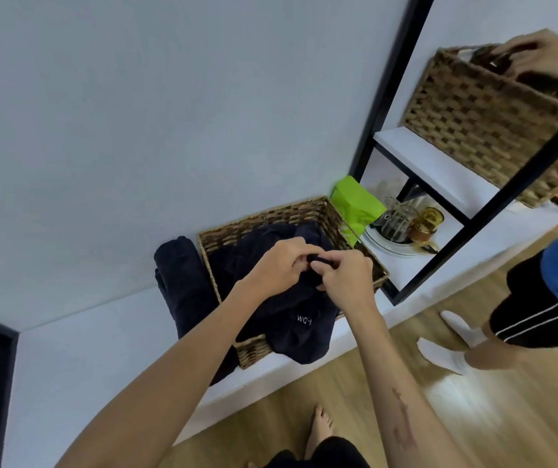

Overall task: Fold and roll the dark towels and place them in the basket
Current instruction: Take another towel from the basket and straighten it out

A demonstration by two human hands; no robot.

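A woven basket [270,216] sits on a low white shelf [102,339] against the wall. A dark navy towel [291,319] with small white lettering spills out of the basket over its front rim. My left hand [275,268] and my right hand [346,278] meet above the basket, both pinching one edge of this towel. Another dark towel [179,282] lies bunched on the shelf just left of the basket.
A black-framed shelf unit [392,106] stands to the right, with a second woven basket [493,130] on top where another person's hand [551,55] reaches in. Below sit a green bag [355,204] and glassware [416,224]. That person's legs [507,325] stand on the wooden floor at right.
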